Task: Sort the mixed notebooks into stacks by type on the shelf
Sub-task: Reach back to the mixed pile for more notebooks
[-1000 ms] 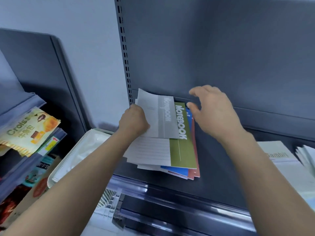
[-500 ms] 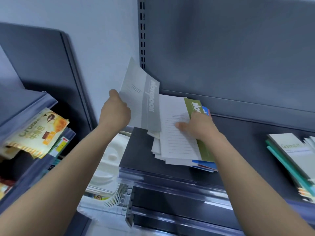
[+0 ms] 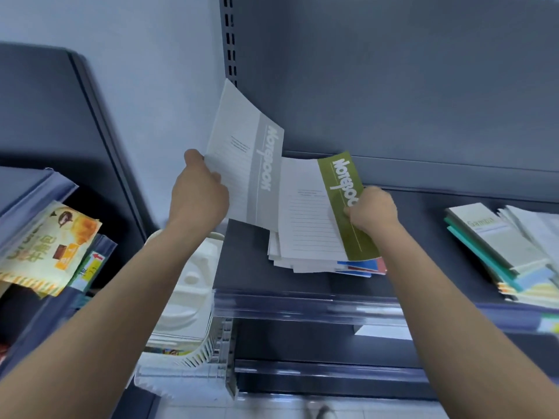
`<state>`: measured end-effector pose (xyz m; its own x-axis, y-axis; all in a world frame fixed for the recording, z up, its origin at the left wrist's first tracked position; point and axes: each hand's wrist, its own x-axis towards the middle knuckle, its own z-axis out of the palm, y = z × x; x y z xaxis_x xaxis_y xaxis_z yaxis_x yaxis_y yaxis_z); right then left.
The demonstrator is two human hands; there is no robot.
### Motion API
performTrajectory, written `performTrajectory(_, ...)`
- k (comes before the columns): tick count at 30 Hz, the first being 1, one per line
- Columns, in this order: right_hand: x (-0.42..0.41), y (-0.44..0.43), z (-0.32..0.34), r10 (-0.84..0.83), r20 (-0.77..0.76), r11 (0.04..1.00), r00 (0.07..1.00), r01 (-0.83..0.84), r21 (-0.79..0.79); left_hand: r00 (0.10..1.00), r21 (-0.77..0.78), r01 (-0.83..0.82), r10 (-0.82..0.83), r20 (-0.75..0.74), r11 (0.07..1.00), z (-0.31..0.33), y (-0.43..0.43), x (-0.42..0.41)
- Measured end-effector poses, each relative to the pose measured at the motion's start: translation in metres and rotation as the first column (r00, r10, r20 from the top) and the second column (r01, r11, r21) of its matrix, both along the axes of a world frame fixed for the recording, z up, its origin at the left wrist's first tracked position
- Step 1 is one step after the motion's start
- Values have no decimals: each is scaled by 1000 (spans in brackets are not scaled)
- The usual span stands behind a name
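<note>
Croissant snack packet (image 3: 51, 246) at left — white slotted basket (image 3: 193, 358) lower down.

Grey-banded notebook (image 3: 242, 164), green-banded notebook (image 3: 338, 207) (both white, ruled).

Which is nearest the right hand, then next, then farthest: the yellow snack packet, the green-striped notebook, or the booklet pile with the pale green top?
1. Green-striped white notebook: held in the right hand.
2. Booklet pile with pale green top: on the shelf, to its right.
3. Yellow snack packet: far off to the left.
</note>
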<state>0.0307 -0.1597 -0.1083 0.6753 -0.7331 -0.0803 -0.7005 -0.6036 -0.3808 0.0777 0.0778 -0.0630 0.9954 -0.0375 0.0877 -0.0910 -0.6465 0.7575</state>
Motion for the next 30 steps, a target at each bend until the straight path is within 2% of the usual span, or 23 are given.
performTrajectory(6,-27,-13,23,-72,288,997,955,72,10,997,-112,59,-52,65,992,6,-17,-7)
performTrajectory(13,-73,-75,45,-59,466,990,883,111,-83,982,-217,167,-144,118,962,12,-85,-35)
performTrajectory(19,-131,-162,53,-85,545,986,834,150,-76,968,-212,192,-149,204,958,11,-189,-80)
performTrajectory(25,-200,-264,70,-93,562,977,822,184,-108,963,-183,212,-174,206,960,8,-302,-141)
performTrajectory(30,-233,-314,74,-99,558,972,824,200,-123,968,-233,210,-169,185,949,6,-352,-174)
